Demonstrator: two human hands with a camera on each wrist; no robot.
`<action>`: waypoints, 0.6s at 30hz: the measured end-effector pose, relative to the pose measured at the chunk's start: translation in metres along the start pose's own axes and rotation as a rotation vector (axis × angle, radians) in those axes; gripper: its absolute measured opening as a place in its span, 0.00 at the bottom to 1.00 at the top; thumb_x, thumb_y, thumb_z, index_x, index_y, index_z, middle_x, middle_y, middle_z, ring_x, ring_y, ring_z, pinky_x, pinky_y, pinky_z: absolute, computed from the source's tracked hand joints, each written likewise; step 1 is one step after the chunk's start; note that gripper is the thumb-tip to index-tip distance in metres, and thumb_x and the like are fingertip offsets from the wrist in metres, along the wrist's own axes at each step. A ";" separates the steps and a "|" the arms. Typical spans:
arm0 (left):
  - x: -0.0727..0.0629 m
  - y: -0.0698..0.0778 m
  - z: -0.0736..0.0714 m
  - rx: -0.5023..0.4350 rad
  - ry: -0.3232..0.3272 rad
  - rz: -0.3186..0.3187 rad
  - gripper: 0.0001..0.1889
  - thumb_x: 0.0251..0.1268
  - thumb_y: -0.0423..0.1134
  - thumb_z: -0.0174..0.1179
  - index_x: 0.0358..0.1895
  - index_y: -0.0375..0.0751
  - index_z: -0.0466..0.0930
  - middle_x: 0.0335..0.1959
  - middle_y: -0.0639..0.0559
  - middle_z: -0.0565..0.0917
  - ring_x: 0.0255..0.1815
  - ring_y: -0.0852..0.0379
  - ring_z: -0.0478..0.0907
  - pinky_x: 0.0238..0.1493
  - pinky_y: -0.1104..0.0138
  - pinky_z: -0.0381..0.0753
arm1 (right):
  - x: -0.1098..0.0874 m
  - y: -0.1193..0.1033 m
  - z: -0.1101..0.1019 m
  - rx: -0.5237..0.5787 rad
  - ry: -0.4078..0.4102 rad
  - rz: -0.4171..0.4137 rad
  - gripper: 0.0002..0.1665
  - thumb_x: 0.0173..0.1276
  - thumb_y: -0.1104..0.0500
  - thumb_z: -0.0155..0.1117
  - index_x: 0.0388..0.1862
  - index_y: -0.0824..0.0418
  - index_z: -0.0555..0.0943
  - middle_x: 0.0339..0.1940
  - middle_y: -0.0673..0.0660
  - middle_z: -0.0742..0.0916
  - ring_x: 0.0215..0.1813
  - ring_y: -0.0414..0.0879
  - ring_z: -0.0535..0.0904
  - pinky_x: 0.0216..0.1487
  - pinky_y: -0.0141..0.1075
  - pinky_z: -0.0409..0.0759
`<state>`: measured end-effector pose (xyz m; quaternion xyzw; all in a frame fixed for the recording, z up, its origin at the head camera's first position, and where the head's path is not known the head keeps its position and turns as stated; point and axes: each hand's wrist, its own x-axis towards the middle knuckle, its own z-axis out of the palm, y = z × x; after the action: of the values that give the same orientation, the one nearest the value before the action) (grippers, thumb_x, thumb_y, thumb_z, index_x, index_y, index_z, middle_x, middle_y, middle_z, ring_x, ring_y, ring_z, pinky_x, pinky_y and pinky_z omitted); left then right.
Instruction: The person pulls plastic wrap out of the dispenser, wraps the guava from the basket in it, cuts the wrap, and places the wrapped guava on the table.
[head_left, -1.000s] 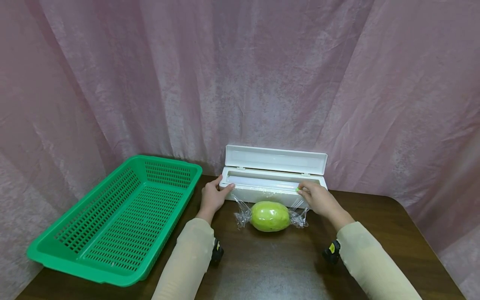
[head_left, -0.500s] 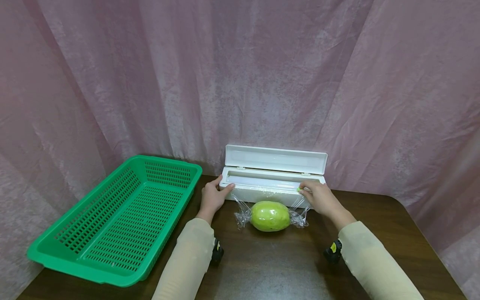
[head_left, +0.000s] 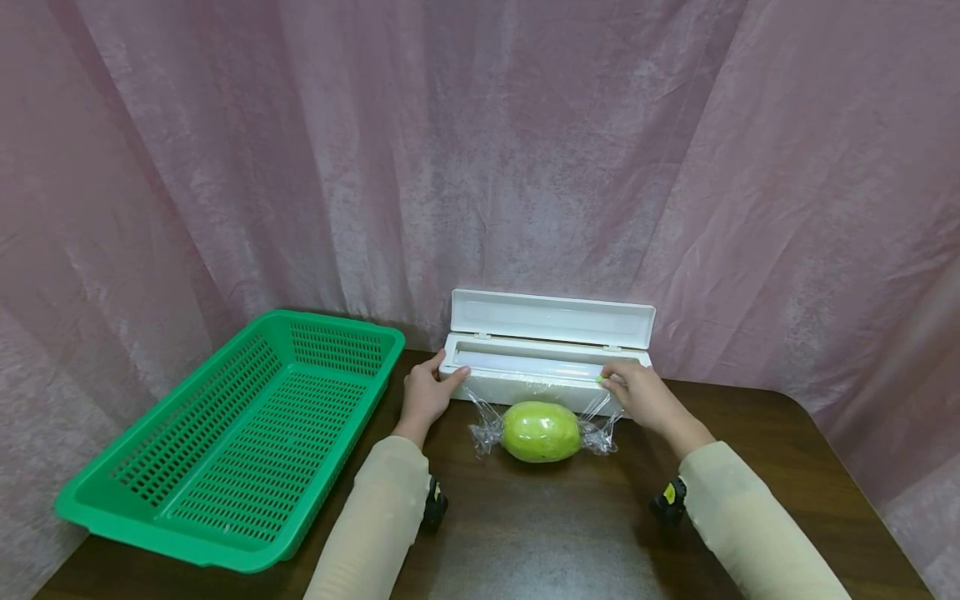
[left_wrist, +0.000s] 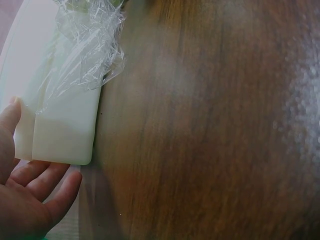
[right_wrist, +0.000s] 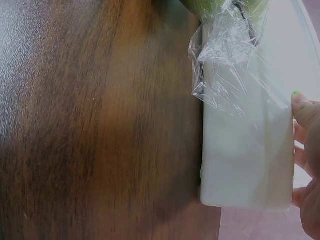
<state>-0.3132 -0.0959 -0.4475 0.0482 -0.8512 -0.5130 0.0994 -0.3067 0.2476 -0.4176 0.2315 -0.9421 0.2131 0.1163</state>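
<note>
A white cling film dispenser [head_left: 510, 389] lies lengthwise at the back of the table, its lid [head_left: 551, 318] raised and a film roll [head_left: 517, 364] inside. My left hand [head_left: 426, 392] holds its left end, thumb on the front top edge. At the right of that edge, my right hand [head_left: 643, 398] pinches a small bright green slider [head_left: 600, 379], mostly hidden by the fingers. Just in front sits an oval yellow-green fruit [head_left: 540, 432] wrapped in clear film. Gathered film [right_wrist: 225, 60] at its ends spreads up onto the dispenser's front in both wrist views.
On the left stands a large green perforated basket [head_left: 381, 392], close to my left forearm. The dark wooden table [head_left: 540, 533] ends at a rounded corner on the right. A pink curtain [head_left: 525, 167] hangs right behind the dispenser.
My right hand has slid a little to the right along the dispenser's front edge with the green slider. The left hand, the dispenser and the wrapped fruit look much the same.
</note>
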 end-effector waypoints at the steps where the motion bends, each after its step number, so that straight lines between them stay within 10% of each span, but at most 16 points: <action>1: 0.000 0.000 0.000 0.000 0.000 0.000 0.38 0.56 0.53 0.66 0.68 0.40 0.66 0.66 0.43 0.71 0.66 0.48 0.69 0.62 0.54 0.72 | 0.000 0.000 0.000 0.000 -0.001 0.001 0.03 0.67 0.63 0.60 0.38 0.60 0.80 0.36 0.57 0.85 0.41 0.51 0.78 0.43 0.47 0.75; 18: -0.001 0.000 0.000 0.019 -0.007 -0.007 0.38 0.56 0.55 0.65 0.68 0.40 0.66 0.66 0.42 0.71 0.65 0.47 0.69 0.62 0.53 0.71 | -0.014 0.011 -0.010 -0.006 0.006 0.067 0.04 0.68 0.62 0.59 0.40 0.60 0.79 0.33 0.55 0.84 0.34 0.47 0.76 0.37 0.44 0.75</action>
<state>-0.3126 -0.0957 -0.4475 0.0505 -0.8562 -0.5055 0.0942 -0.2990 0.2663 -0.4174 0.1986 -0.9496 0.2149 0.1124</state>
